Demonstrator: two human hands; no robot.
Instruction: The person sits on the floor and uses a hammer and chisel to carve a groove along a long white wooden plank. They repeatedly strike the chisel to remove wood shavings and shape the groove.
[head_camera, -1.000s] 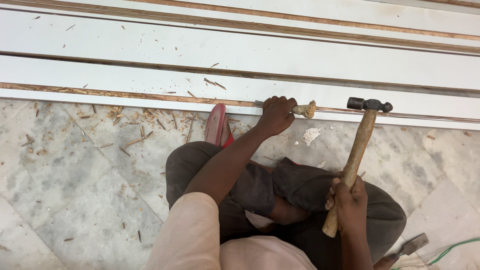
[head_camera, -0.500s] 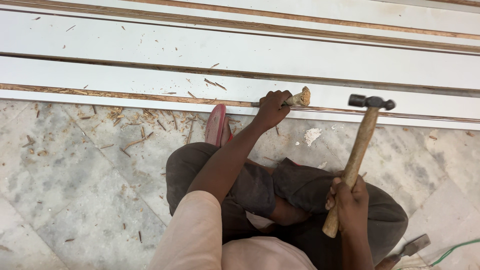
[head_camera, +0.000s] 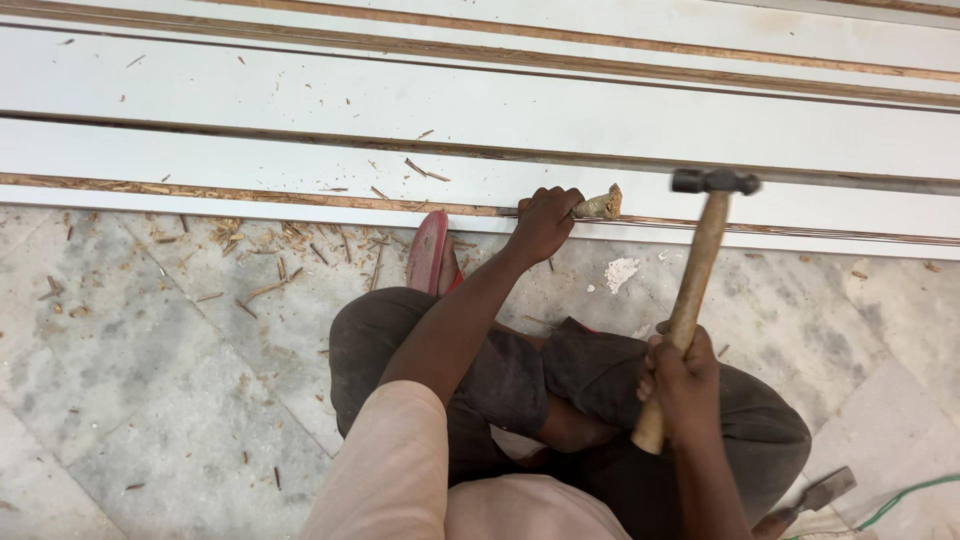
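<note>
I sat cross-legged on the marble floor (head_camera: 150, 400) against the long white boards (head_camera: 300, 90), working along the groove (head_camera: 250, 193) in the near edge of the closest board. Judging by how things lay, the stretch to my left was already done: that part of the groove showed raw brown wood, and splinters and wood chips (head_camera: 290, 245) were strewn on the floor just below it. To the right of my tool the seam looked thin, dark and clean, so I judged that run was not yet cut, and it reached on past the edge of view. I would put the job somewhere around the middle of this board, no further.

My left hand (head_camera: 543, 222) was closed in a fist around the chisel (head_camera: 598, 207), pressed down at the board's edge with the blade set into the groove; only the frayed, mushroomed wooden butt stuck out to the right of my knuckles, and the blade itself was hidden. My right hand (head_camera: 685, 372) was wrapped tight near the bottom of the hammer (head_camera: 697, 280), its wooden handle slanting up and its dark steel head raised just beside the chisel's butt, apart from it. A red sandal (head_camera: 427, 250) lay near my knee, and a second tool (head_camera: 820, 492) rested on the floor at my right.
</note>
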